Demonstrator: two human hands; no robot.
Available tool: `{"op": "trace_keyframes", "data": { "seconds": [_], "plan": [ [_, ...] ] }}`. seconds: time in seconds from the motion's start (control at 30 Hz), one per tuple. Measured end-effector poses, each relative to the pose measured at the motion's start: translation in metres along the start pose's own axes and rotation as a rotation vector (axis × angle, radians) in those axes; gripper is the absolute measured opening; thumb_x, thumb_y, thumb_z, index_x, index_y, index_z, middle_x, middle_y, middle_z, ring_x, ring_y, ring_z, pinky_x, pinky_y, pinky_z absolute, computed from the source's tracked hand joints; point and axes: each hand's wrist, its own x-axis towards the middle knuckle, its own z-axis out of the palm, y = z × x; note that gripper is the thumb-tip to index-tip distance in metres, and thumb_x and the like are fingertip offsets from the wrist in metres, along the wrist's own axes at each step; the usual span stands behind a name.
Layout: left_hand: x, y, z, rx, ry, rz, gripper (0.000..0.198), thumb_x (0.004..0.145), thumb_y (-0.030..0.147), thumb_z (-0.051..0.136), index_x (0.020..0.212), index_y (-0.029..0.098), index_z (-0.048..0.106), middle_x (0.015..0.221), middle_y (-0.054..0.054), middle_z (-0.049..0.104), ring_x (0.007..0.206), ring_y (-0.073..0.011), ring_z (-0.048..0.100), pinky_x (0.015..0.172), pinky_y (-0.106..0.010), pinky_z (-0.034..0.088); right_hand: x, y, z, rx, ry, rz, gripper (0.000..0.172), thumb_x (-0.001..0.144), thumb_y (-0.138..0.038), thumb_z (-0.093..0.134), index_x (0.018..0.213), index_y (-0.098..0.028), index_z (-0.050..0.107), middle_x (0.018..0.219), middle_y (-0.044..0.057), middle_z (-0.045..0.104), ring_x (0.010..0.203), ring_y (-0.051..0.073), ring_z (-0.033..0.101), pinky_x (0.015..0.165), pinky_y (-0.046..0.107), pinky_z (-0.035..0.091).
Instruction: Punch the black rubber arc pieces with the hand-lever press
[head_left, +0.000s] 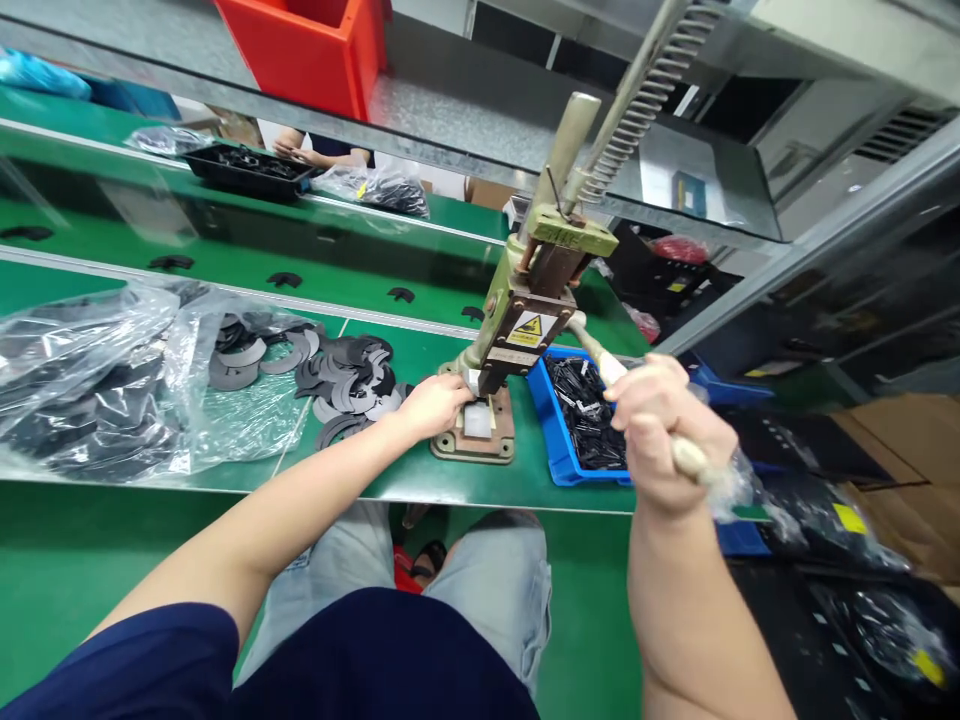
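Observation:
A green hand press (517, 300) with a yellow warning label stands on the green bench. My right hand (671, 430) is wrapped round the press lever (600, 355), to the right of the press. At the press base (472, 450), my left hand (442, 402) has its fingers together beneath the ram; what they hold, if anything, is hidden. A small pale block (477, 420) sits on the base just in front of those fingers. Left of the hand lies a heap of dark curved flat pieces (356, 380).
A blue bin (559, 440) of small black parts stands right of the press. Clear plastic bags (112, 380) of dark pieces cover the bench's left. Curved pieces lie spaced along a green strip (337, 275) behind. A red bin (307, 50) rests on the shelf; another person's hands (300, 150) show beyond.

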Motion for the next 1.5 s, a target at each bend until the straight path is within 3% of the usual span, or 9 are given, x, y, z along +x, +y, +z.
{"op": "trace_keyframes", "data": {
  "seconds": [0.2, 0.33, 0.43, 0.6, 0.77, 1.03, 1.17, 1.27, 1.5],
  "plan": [
    [0.004, -0.029, -0.03, 0.004, -0.042, -0.06, 0.039, 0.101, 0.016, 0.05, 0.125, 0.021, 0.081, 0.12, -0.011, 0.08, 0.115, -0.0276, 0.072, 0.104, -0.041, 0.056, -0.073, 0.015, 0.03, -0.012, 0.143, -0.016, 0.034, 0.096, -0.04, 0.066, 0.066, -0.026, 0.058, 0.068, 0.001, 0.068, 0.099, 0.029, 0.073, 0.109, 0.062, 0.047],
    [0.005, -0.072, -0.064, 0.116, 0.089, -0.311, 0.036, 0.104, 0.025, 0.05, 0.125, 0.018, 0.078, 0.126, -0.014, 0.078, 0.121, -0.0306, 0.069, 0.108, -0.043, 0.052, -0.077, 0.015, 0.044, 0.037, 0.26, -0.005, 0.036, 0.097, -0.041, 0.064, 0.065, -0.026, 0.056, 0.066, 0.001, 0.066, 0.095, 0.029, 0.072, 0.11, 0.064, 0.045],
    [0.002, -0.086, -0.068, 0.175, -0.077, -0.35, 0.032, 0.101, 0.036, 0.059, 0.122, 0.019, 0.079, 0.122, -0.014, 0.08, 0.119, -0.0336, 0.069, 0.106, -0.044, 0.052, -0.074, 0.014, 0.047, 0.056, 0.299, 0.002, 0.035, 0.096, -0.04, 0.065, 0.065, -0.026, 0.056, 0.065, 0.0, 0.065, 0.09, 0.028, 0.072, 0.109, 0.063, 0.046],
    [0.005, -0.078, -0.045, 0.182, -0.298, -0.413, 0.048, 0.097, 0.053, 0.066, 0.13, 0.019, 0.074, 0.129, -0.017, 0.078, 0.128, -0.0359, 0.067, 0.107, -0.043, 0.051, -0.076, 0.014, 0.048, 0.061, 0.309, 0.032, 0.034, 0.095, -0.041, 0.066, 0.065, -0.027, 0.056, 0.065, 0.0, 0.065, 0.091, 0.028, 0.071, 0.106, 0.062, 0.047],
    [0.021, -0.079, -0.026, -0.043, -0.339, -0.564, 0.057, 0.078, 0.049, 0.086, 0.126, 0.021, 0.073, 0.123, -0.016, 0.08, 0.125, -0.0356, 0.071, 0.105, -0.041, 0.053, -0.075, 0.014, 0.048, 0.065, 0.31, 0.026, 0.033, 0.094, -0.039, 0.067, 0.065, -0.027, 0.056, 0.065, 0.0, 0.065, 0.091, 0.028, 0.071, 0.104, 0.061, 0.048],
    [0.029, -0.091, -0.026, -0.32, -0.211, -0.597, 0.032, 0.078, 0.029, 0.085, 0.105, 0.02, 0.073, 0.094, -0.003, 0.079, 0.082, -0.0182, 0.074, 0.076, -0.027, 0.056, -0.073, 0.013, 0.051, 0.075, 0.346, 0.024, 0.035, 0.094, -0.04, 0.068, 0.064, -0.027, 0.055, 0.063, 0.0, 0.064, 0.087, 0.028, 0.069, 0.102, 0.061, 0.048],
    [0.026, -0.091, -0.038, -0.486, 0.035, -0.586, 0.024, 0.085, 0.037, 0.08, 0.098, 0.018, 0.07, 0.088, -0.002, 0.075, 0.075, -0.0143, 0.067, 0.073, -0.026, 0.054, -0.073, 0.013, 0.051, 0.068, 0.346, 0.019, 0.036, 0.095, -0.041, 0.066, 0.064, -0.027, 0.055, 0.063, 0.001, 0.064, 0.086, 0.027, 0.07, 0.102, 0.06, 0.05],
    [0.02, -0.077, -0.038, -0.658, 0.213, -0.555, 0.03, 0.088, 0.047, 0.077, 0.096, 0.018, 0.068, 0.08, 0.0, 0.069, 0.069, -0.0143, 0.063, 0.068, -0.026, 0.052, -0.074, 0.013, 0.053, 0.054, 0.362, 0.017, 0.037, 0.095, -0.043, 0.066, 0.064, -0.027, 0.054, 0.062, 0.001, 0.063, 0.085, 0.027, 0.07, 0.101, 0.061, 0.051],
    [-0.005, -0.02, 0.003, -0.536, 0.129, -0.457, 0.028, 0.098, 0.049, 0.067, 0.096, 0.021, 0.07, 0.086, -0.004, 0.074, 0.076, -0.0186, 0.066, 0.071, -0.029, 0.051, -0.076, 0.01, 0.052, 0.053, 0.342, 0.042, 0.036, 0.096, -0.04, 0.065, 0.065, -0.026, 0.054, 0.065, 0.0, 0.064, 0.09, 0.027, 0.072, 0.106, 0.062, 0.05]
  ]
}}
